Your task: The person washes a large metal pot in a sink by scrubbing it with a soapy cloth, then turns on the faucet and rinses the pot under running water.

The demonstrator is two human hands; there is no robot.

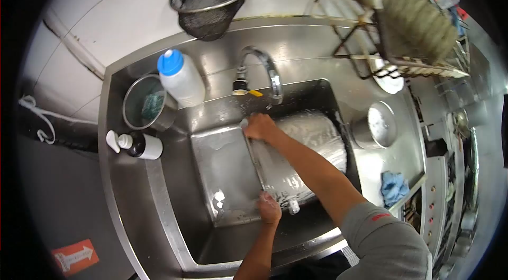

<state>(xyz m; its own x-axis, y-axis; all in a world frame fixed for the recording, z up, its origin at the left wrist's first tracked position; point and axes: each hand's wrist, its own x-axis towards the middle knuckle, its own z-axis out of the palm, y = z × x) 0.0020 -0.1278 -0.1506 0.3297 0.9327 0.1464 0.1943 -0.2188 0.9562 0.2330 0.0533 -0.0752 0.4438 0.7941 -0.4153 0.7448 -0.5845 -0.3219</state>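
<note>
A large rectangular steel pan point(296, 166) lies in the sink point(185, 185), its right part streaked with white suds. A raised edge runs across its middle; whether that is one pan or two overlapping pieces, I cannot tell. My right hand point(259, 127) is closed at the far end of this edge, below the faucet point(272, 76); something whitish shows beside its fingers. At the near end of the same edge, my left hand point(269, 207) is closed, its fingers partly blurred.
Left of the sink stand a white bottle with blue cap point(185, 81), a steel pot point(140, 105) with a green scrubber and a pump bottle point(145, 145). To the right are a steel container point(377, 124), a blue cloth point(394, 187) and a dish rack point(397, 60). A mesh strainer point(211, 5) hangs above.
</note>
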